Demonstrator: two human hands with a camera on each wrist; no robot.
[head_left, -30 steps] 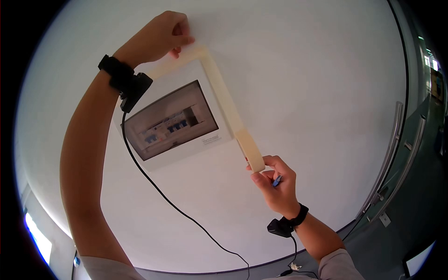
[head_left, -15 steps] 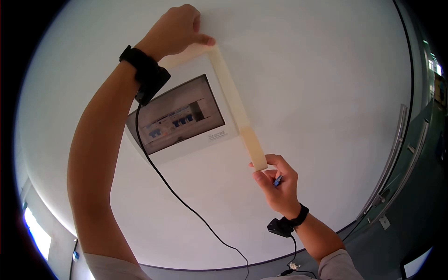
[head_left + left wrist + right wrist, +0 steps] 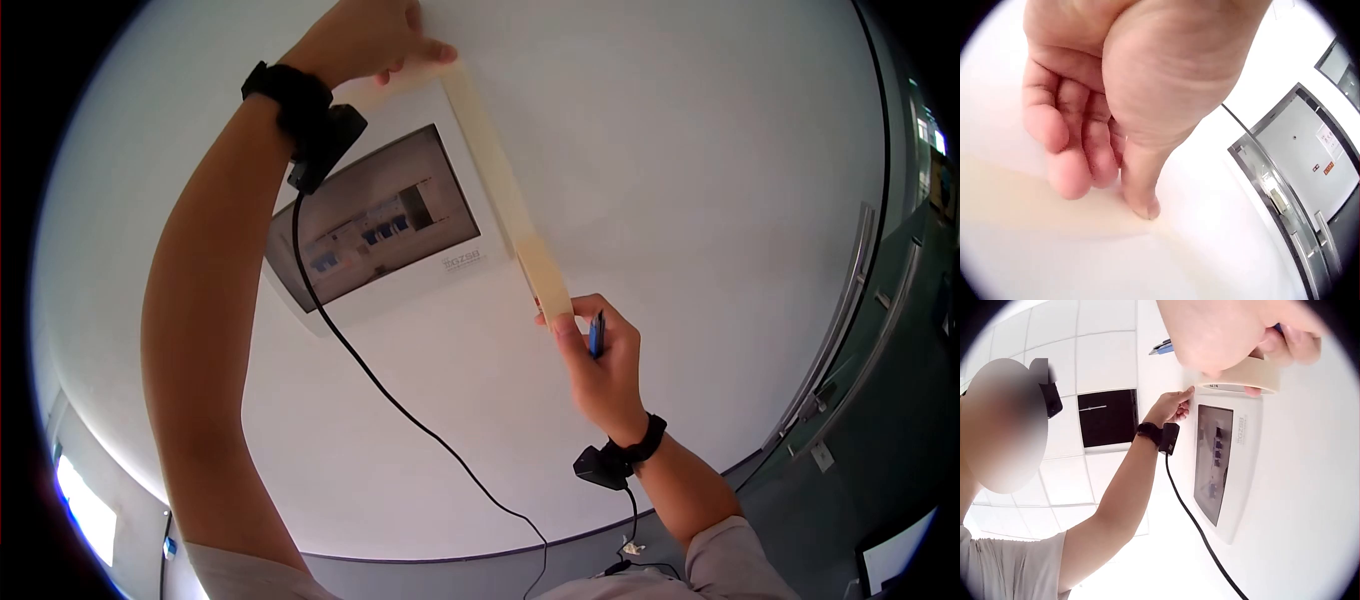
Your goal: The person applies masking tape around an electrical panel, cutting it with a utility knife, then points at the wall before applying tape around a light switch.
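In the head view, my left hand (image 3: 365, 40) is at the upper right corner of a white breaker box (image 3: 375, 220), its thumb pressing the masking tape strip (image 3: 488, 155) that borders the box. Its other fingers curl loosely over the pale tape, as the left wrist view shows. My right hand (image 3: 607, 370) pinches the roll of masking tape (image 3: 548, 285) below the box's right side, with the strip running up from it. A slim blue pen-like tool (image 3: 597, 335) is tucked in the same hand. Its pointed end (image 3: 1161, 347) sticks out in the right wrist view.
The box is mounted on a smooth white wall (image 3: 680, 200). A black cable (image 3: 385, 395) hangs from the left wrist camera across the wall. Long metal door handles (image 3: 845, 320) stand at the right, and a wall socket (image 3: 822, 457) is lower right.
My left hand has shifted right along the top tape to the corner, thumb now down on it. The blue tool shows more in my right hand, which still holds the roll.
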